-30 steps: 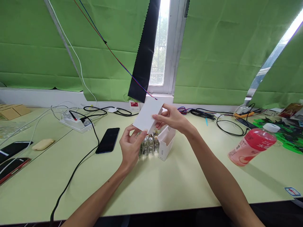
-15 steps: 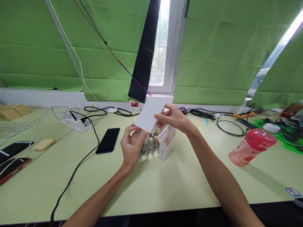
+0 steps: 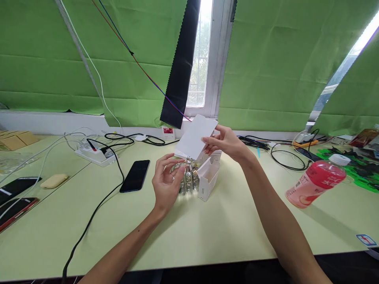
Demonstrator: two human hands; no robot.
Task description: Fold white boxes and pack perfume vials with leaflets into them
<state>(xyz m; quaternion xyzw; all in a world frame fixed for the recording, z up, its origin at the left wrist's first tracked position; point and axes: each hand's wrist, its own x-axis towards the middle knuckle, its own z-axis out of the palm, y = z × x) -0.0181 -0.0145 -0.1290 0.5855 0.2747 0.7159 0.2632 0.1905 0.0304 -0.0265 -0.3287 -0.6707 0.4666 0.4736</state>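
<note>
The white box sleeve (image 3: 196, 137) was up off the tabletop (image 3: 207, 232), tilted, above and just behind a cluster of small shiny vials (image 3: 186, 177) that stood upright on the surface. The right hand (image 3: 225, 142) held the sleeve at its right edge, the fingers (image 3: 211, 139) pinched shut on the card. The left hand (image 3: 166, 184) was beside the vials on their left, its fingers curled loosely about them with a gap between thumb and fingertips; whether they actually touched the glass could not be told. Just right of the vials lay the open white carton (image 3: 209, 177), its flap raised. A dark phone (image 3: 135, 175) lay flat to the left, near a black cable (image 3: 97, 209) that ran across to a white power strip (image 3: 95, 153). Well apart on the right lay a pink bottle (image 3: 314, 183) with a white cap, tipped on its side.
</note>
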